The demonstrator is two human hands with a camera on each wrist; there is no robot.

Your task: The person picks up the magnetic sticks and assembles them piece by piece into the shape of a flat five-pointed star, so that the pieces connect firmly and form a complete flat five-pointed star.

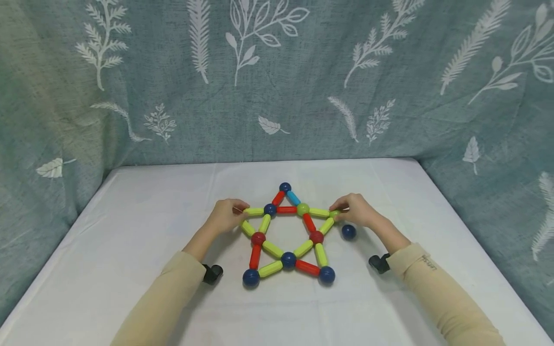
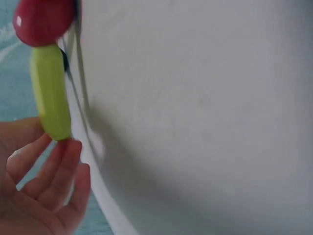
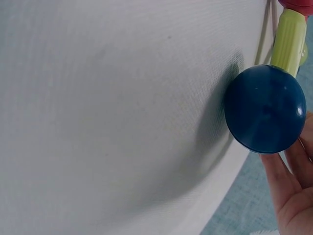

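A star-shaped figure of rods and balls lies on the white table, with red balls [image 1: 258, 239], dark blue balls [image 1: 288, 260] and a yellow-green ball [image 1: 303, 209] at its joints. At the star's left tip, my left hand [image 1: 228, 214] pinches the ends of yellow-green rods; one such rod [image 2: 51, 93] runs from the fingers to a red ball [image 2: 43, 22] in the left wrist view. On the opposite tip my right hand [image 1: 357, 210] pinches another yellow-green ball [image 1: 335, 215]. Just below that hand sits a loose dark blue ball [image 1: 348, 232], which partly hides the fingers in the right wrist view.
The white-covered table [image 1: 130, 230] extends around the star on all sides. Behind it hangs a grey-green curtain [image 1: 303, 129] with white leaf prints. A black wrist camera [image 1: 212, 274] is strapped at the left cuff, another black camera [image 1: 379, 263] at the right.
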